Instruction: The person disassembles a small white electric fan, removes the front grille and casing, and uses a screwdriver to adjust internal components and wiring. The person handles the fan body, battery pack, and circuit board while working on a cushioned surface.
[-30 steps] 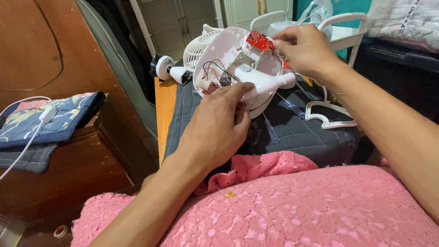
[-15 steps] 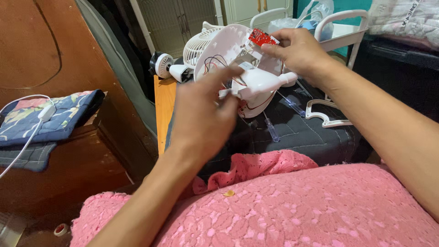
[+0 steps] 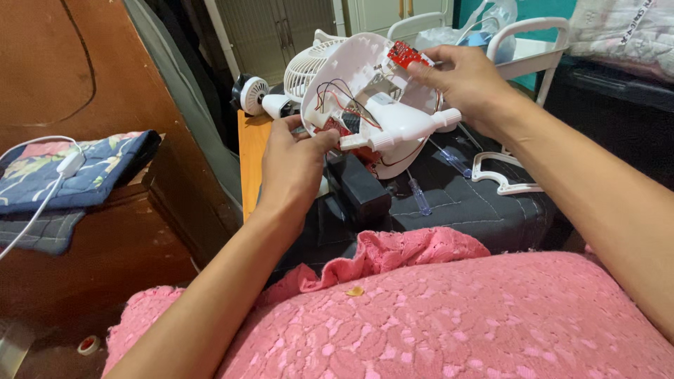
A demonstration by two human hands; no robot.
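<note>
Roughly, fan shell: light, brittle white plastic, wires exposed.
Left hand: grips lower rim.
Right hand: pinches red circuit board.

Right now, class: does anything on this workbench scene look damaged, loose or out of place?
Yes. The white fan housing, held by the left hand and right hand, is opened: a red circuit board and wires hang exposed.
</note>
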